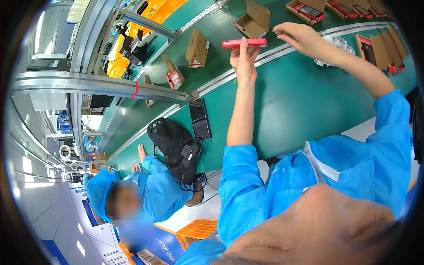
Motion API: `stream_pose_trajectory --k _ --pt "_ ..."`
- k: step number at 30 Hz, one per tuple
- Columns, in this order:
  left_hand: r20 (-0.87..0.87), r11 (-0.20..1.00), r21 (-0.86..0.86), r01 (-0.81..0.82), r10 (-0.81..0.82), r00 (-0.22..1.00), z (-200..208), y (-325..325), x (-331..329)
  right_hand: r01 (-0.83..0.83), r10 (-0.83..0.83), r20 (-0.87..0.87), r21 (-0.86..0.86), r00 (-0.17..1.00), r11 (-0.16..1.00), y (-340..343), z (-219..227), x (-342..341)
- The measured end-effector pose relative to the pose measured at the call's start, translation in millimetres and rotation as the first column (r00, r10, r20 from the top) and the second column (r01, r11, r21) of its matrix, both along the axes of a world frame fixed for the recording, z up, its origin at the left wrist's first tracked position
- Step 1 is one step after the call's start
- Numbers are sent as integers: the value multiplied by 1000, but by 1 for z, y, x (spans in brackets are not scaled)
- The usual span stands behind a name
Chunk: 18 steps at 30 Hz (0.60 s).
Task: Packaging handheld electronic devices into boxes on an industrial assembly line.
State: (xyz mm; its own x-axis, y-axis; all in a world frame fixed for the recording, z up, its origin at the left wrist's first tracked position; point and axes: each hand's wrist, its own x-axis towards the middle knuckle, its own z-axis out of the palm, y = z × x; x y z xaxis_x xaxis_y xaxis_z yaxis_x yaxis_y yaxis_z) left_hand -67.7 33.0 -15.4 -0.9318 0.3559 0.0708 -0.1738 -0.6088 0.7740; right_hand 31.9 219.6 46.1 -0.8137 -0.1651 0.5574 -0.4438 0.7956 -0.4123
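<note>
My left hand [244, 66] is raised over the green bench, gripping a flat red handheld device [255, 43] that shows edge-on. Thumb and fingers close around its lower side. My right hand [306, 40] hovers just right of the device, fingers bent but apart, touching nothing I can see. Right behind the device stands an open brown carton [253, 23] with its flap up. At the far right, similar red-edged devices [310, 12] with dark faces lie in open cartons.
A clear plastic bag [334, 51] lies beneath my right forearm. Open cartons [198, 48] stand along the green conveyor [221, 33]. A black bag [176, 145] and a dark tablet [200, 118] lie left, near a co-worker in blue [163, 190]. A metal frame beam [106, 84] crosses the left.
</note>
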Motion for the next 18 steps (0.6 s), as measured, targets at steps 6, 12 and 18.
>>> stream_pose_trajectory --k 6,12,18 --pt "44 992 -106 -62 67 997 -10 -3 28 -45 140 -301 304 943 952 -35 -27 6" --pt "-2 976 -158 -151 152 988 -17 -51 48 -87 340 -385 544 858 835 -86 -32 -9" --pt "172 977 -84 -197 209 963 -37 -49 124 -11 301 -220 791 928 611 -50 -90 47"
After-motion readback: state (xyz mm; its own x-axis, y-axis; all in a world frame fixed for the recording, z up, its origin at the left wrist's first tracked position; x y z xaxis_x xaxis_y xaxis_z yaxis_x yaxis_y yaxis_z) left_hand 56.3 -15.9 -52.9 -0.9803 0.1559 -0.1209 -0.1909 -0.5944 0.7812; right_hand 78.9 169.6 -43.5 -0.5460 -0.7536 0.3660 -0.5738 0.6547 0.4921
